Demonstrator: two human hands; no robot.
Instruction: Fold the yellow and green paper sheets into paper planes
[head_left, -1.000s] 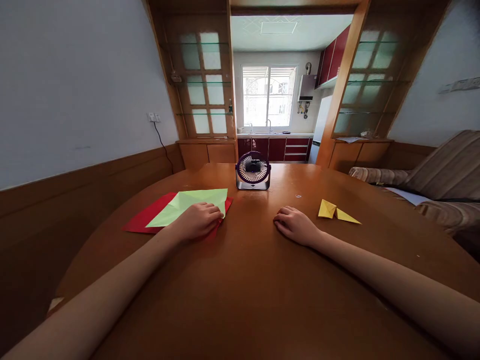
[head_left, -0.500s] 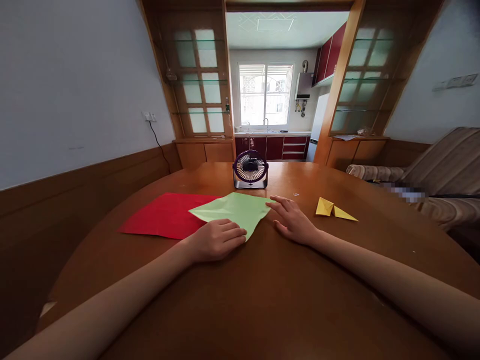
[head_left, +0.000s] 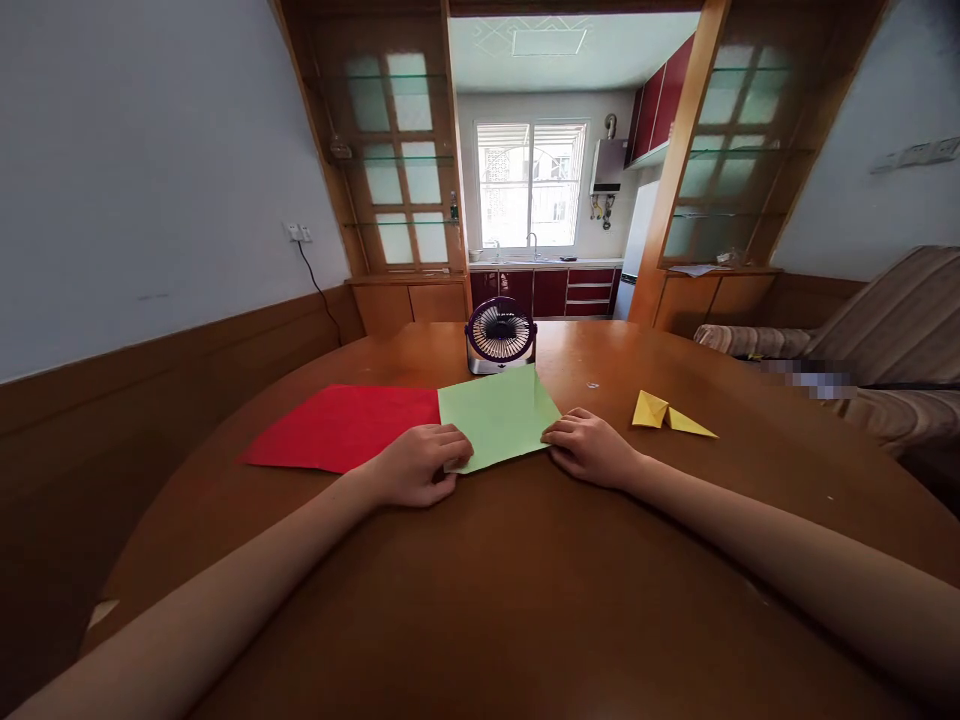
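Two hands frame the green sheet (head_left: 499,420), which lies flat on the worktop (head_left: 525,580) just before the fan (head_left: 500,335); our left hand (head_left: 416,465) pinches its near-left corner, fingers curled; our right hand (head_left: 592,448) presses its near-right corner, keeping it square; the red sheet (head_left: 341,427) lies left of the fan, the yellow folded paper (head_left: 670,415) to its right.
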